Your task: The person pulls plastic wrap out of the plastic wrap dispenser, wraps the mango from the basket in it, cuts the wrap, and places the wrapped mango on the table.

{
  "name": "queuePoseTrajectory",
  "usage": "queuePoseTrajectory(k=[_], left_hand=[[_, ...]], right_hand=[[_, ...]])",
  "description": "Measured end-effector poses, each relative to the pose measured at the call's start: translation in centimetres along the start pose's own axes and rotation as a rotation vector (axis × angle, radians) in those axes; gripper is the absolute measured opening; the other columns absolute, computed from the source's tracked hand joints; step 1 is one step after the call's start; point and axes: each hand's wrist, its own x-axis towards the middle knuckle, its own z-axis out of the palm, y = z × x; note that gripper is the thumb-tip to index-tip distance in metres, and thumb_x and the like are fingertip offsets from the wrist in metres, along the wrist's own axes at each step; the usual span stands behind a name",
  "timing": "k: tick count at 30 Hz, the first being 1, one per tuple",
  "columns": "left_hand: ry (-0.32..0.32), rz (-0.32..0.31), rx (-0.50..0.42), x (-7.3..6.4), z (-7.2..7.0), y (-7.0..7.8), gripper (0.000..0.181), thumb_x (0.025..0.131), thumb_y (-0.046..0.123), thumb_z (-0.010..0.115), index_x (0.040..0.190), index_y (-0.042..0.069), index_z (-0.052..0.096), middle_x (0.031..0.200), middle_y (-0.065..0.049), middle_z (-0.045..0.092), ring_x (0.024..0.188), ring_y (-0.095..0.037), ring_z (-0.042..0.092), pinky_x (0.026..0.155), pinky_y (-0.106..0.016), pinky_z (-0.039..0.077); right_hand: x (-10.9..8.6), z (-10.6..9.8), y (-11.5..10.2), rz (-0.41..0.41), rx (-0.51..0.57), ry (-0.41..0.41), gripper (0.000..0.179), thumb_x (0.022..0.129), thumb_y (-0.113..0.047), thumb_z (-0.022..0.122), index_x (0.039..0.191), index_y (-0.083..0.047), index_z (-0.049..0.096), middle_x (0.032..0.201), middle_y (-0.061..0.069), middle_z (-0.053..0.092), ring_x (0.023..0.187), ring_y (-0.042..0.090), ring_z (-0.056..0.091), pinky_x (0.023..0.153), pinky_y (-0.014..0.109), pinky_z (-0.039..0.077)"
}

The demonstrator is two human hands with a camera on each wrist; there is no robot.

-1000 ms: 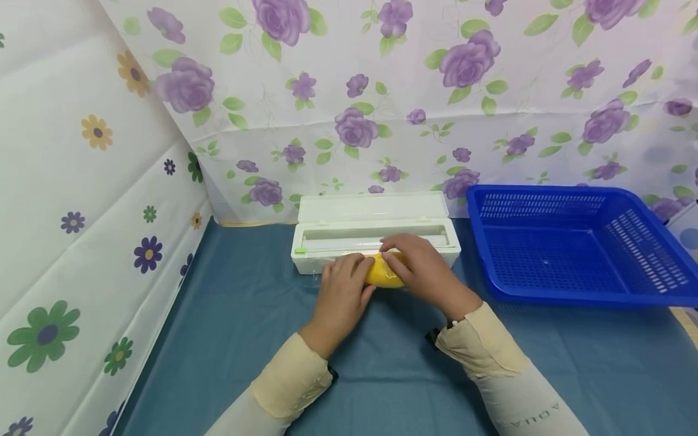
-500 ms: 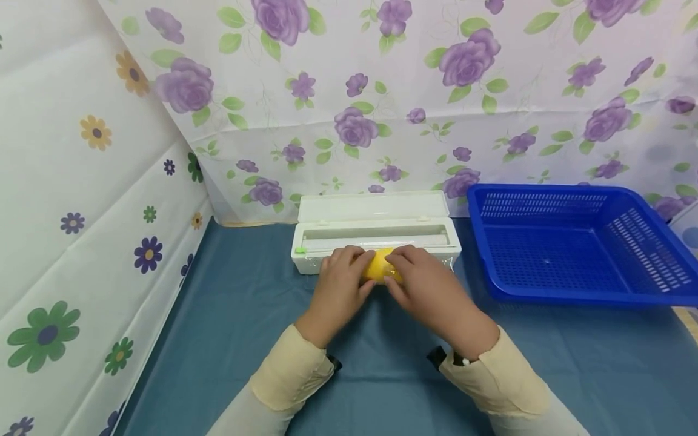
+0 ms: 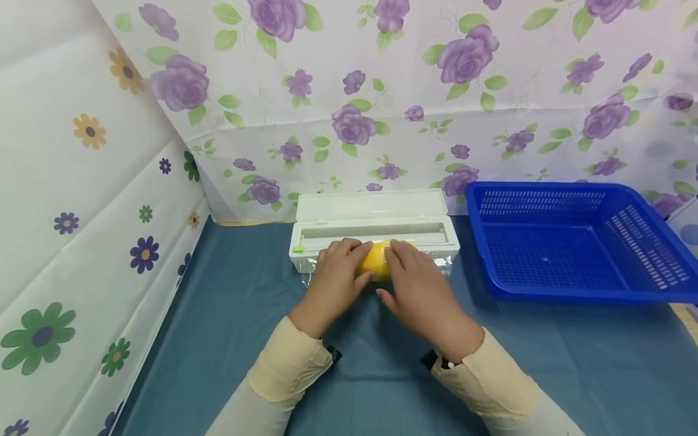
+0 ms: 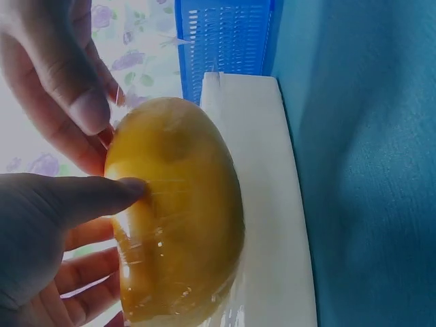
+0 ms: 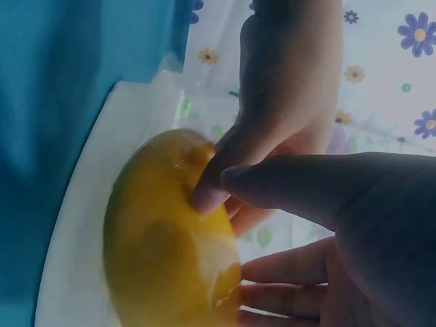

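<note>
A smooth yellow mango [image 3: 375,263], with shiny clear cling film over its skin, is between both hands just in front of the white film dispenser [image 3: 327,231]. The left hand [image 3: 334,280] grips its left end; in the left wrist view the thumb presses the mango [image 4: 184,225] while the fingers go behind it. The right hand [image 3: 422,292] touches the other end with fairly straight fingers. Its thumb stands off the mango [image 5: 160,252] in the right wrist view. Loose cling film [image 3: 444,261] spreads over the dispenser's front. The mango's far side is hidden.
The dispenser's lid [image 3: 371,204] stands raised at the back, and a green slider [image 3: 297,249] sits at its left end. A blue plastic basket [image 3: 551,260] is on the right. Blue-green cloth [image 3: 229,339] covers the table, with flowered sheets behind and to the left.
The right hand has come down from the mango's top to its right end, and its thumb has moved off. The left hand keeps its grip. More film shows on the dispenser's right front.
</note>
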Motion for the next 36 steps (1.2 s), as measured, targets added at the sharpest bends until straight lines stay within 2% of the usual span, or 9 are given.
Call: queuePoseTrajectory(k=[4,9,12,16,20,23,30,33,36], left_hand=[[-0.005,-0.021,-0.022,0.1,0.1,-0.2,0.055,0.093,0.030,0.074,0.142,0.011,0.056,0.130,-0.009,0.065,0.120,-0.031,0.058,0.100,-0.050,0.045],[-0.005,-0.014,-0.019,0.2,0.1,-0.5,0.049,0.095,0.033,0.072,0.135,0.009,0.057,0.130,-0.008,0.065,0.121,-0.030,0.058,0.101,-0.050,0.045],[-0.008,0.009,-0.004,0.2,0.1,-0.7,0.051,0.093,0.034,0.075,0.134,0.010,0.058,0.129,-0.008,0.064,0.121,-0.029,0.058,0.102,-0.050,0.045],[-0.014,0.031,0.005,0.3,0.2,-1.0,0.062,0.086,0.034,0.082,0.137,0.011,0.055,0.134,-0.009,0.060,0.123,-0.030,0.056,0.105,-0.051,0.043],[0.003,0.044,0.003,0.5,0.4,-1.3,0.065,0.083,0.032,0.085,0.136,0.011,0.055,0.136,-0.009,0.054,0.122,-0.029,0.055,0.107,-0.050,0.042],[0.000,0.047,0.008,0.8,0.4,-1.4,0.064,0.083,0.032,0.085,0.136,0.011,0.055,0.134,-0.009,0.054,0.121,-0.029,0.055,0.108,-0.050,0.042],[-0.088,0.010,-0.014,1.4,0.0,-1.3,0.065,0.086,0.034,0.081,0.141,0.013,0.052,0.137,-0.008,0.056,0.126,-0.030,0.052,0.110,-0.051,0.040],[-0.103,-0.004,-0.021,1.5,-0.1,-1.4,0.069,0.084,0.033,0.083,0.143,0.014,0.051,0.139,-0.008,0.056,0.129,-0.030,0.050,0.111,-0.051,0.039],[-0.101,-0.009,-0.022,1.7,0.0,-1.6,0.074,0.081,0.031,0.086,0.143,0.014,0.050,0.140,-0.008,0.056,0.131,-0.031,0.049,0.112,-0.052,0.038]], right_hand=[[0.1,0.3,0.7,0.005,0.020,0.008,0.077,0.084,-0.033,0.083,0.144,0.003,0.050,0.149,0.020,0.052,0.138,0.035,0.050,0.115,0.054,0.042],[0.4,1.0,1.9,-0.025,0.050,0.030,0.081,0.082,-0.027,0.086,0.147,0.001,0.046,0.150,0.018,0.050,0.139,0.035,0.049,0.116,0.053,0.041],[0.7,1.4,2.6,-0.052,0.065,0.046,0.084,0.080,-0.024,0.087,0.148,0.000,0.045,0.149,0.017,0.050,0.138,0.034,0.050,0.116,0.053,0.041],[1.0,1.8,3.3,-0.083,0.081,0.078,0.084,0.079,-0.021,0.088,0.148,0.000,0.045,0.147,0.018,0.051,0.134,0.035,0.051,0.115,0.052,0.042],[1.2,2.0,3.6,-0.093,0.090,0.095,0.083,0.079,-0.019,0.088,0.148,-0.001,0.044,0.146,0.020,0.050,0.131,0.037,0.053,0.114,0.053,0.043],[1.4,2.1,3.9,-0.086,0.102,0.093,0.083,0.080,-0.018,0.087,0.148,-0.003,0.044,0.145,0.023,0.049,0.128,0.039,0.055,0.112,0.052,0.045],[1.8,2.4,6.4,-0.060,0.199,0.020,0.087,0.082,-0.019,0.086,0.153,-0.009,0.037,0.146,0.021,0.048,0.126,0.039,0.056,0.108,0.054,0.048],[1.9,2.2,8.1,-0.013,0.288,-0.059,0.091,0.084,-0.025,0.085,0.157,-0.010,0.032,0.148,0.021,0.047,0.130,0.039,0.055,0.108,0.056,0.047],[2.1,1.8,9.5,0.061,0.417,-0.157,0.095,0.086,-0.037,0.081,0.160,-0.014,0.027,0.154,0.018,0.043,0.138,0.038,0.048,0.111,0.060,0.042]])
